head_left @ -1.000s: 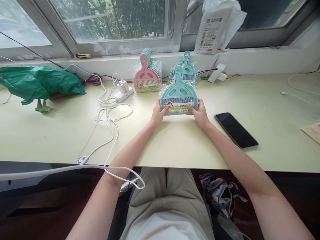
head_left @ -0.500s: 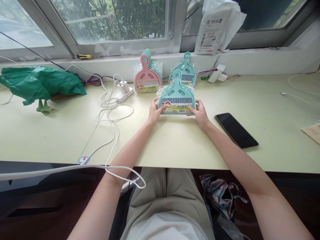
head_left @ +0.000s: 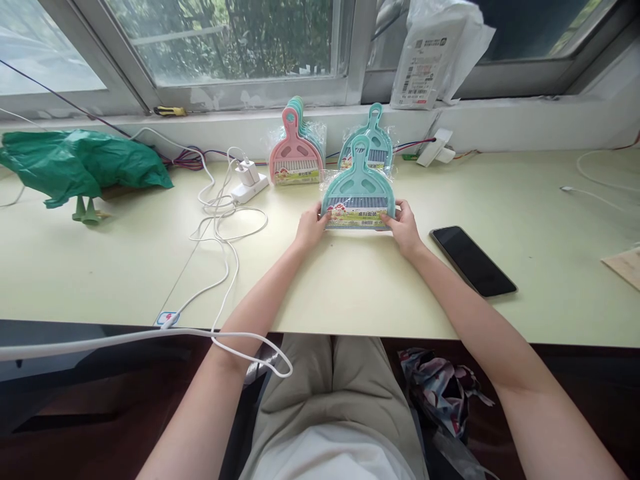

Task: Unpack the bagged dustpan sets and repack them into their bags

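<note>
Between my two hands stands a teal dustpan and brush set (head_left: 359, 187) in clear wrap, its handle upward and a printed label across its lower part. My left hand (head_left: 313, 225) grips its lower left edge, thumb in front. At the lower right edge, my right hand (head_left: 403, 225) holds it the same way; the fingers behind the set are mostly hidden. Just behind it, another teal dustpan set (head_left: 374, 119) leans at the wall, partly covered. To the left of that one is a row of wrapped sets with a pink dustpan set (head_left: 296, 150) in front.
A phone (head_left: 473, 260) lies right of my right forearm. White cables (head_left: 227, 233) and a power strip (head_left: 250, 189) spread over the left side of the table (head_left: 360, 287). Farther left is a green plastic bag (head_left: 85, 163). A white package (head_left: 425, 60) stands on the sill beside a yellow cutter (head_left: 170, 111).
The held dustpan set has shifted slightly to the right and become a little more upright, with both hands still on it. Everything else lies as before.
</note>
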The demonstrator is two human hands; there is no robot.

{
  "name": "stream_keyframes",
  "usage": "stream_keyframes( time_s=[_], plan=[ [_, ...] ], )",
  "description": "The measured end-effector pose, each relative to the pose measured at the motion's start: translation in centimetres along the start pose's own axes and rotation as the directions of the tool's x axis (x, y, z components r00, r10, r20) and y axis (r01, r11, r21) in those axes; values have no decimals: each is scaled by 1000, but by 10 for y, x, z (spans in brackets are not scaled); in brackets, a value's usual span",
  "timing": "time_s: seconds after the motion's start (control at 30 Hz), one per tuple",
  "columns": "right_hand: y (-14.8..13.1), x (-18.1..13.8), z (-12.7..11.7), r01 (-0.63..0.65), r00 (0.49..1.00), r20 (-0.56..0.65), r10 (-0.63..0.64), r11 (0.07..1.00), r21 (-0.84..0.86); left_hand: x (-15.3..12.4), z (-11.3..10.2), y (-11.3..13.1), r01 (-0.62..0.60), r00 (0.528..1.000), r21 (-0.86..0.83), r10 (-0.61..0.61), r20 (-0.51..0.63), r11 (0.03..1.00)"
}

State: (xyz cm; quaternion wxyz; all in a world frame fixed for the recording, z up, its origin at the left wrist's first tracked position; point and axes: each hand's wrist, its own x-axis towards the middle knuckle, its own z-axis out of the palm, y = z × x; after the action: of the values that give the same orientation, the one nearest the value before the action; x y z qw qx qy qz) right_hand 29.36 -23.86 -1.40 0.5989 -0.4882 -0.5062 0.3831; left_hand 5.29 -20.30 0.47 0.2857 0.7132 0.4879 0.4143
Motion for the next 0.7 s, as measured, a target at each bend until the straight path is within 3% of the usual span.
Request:
stream_keyframes(
  time_s=[0.2, 0.5, 0.7],
  plan=[
    [0, 1, -2, 31, 999, 10, -31, 999, -37, 1, -11, 0, -31, 995, 70, 24, 94, 997],
    [1, 3, -3, 42, 999, 23, -41, 998, -40, -2, -7, 6, 109, 994, -154, -104, 36, 982],
    [-4, 3, -6, 42, 995, 97, -33, 995, -90, 0, -9, 3, 130, 991, -158, -132, 2, 979]
  ],
)
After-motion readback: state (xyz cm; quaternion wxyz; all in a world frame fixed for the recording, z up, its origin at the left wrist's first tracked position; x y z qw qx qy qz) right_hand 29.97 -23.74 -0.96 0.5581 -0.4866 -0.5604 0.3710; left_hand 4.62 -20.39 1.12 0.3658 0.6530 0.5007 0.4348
